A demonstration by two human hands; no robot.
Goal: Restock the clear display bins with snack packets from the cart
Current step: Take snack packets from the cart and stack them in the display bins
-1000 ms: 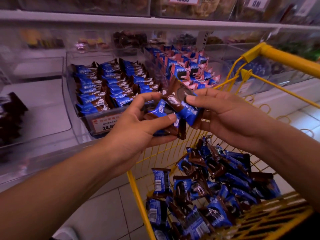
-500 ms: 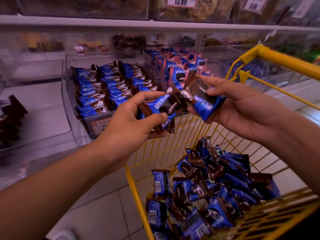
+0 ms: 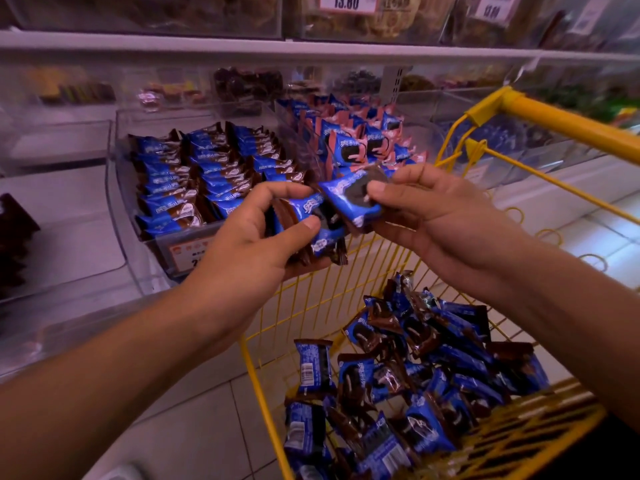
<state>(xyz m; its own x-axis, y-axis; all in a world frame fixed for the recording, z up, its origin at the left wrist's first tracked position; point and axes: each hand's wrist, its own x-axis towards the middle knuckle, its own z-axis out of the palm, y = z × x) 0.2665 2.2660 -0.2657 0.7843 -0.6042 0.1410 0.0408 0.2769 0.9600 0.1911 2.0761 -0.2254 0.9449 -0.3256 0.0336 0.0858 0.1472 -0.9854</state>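
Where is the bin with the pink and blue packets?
In the head view, the pink-and-blue bin sits centre on the lower shelf, just right of the brown-and-blue bin, beyond both hands and left of the yellow cart.

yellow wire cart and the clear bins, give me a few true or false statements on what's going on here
1. The yellow wire cart holds loose blue and brown snack packets. True.
2. The left hand is empty. False: it grips a small stack of blue and brown packets.
3. The right hand pinches a single blue packet by thumb and fingers. True.
4. The clear plastic bin left of the hands has no packets in it. False: neat rows of blue and brown packets fill it.
5. The price tag on the upper shelf reads 13.80. True.
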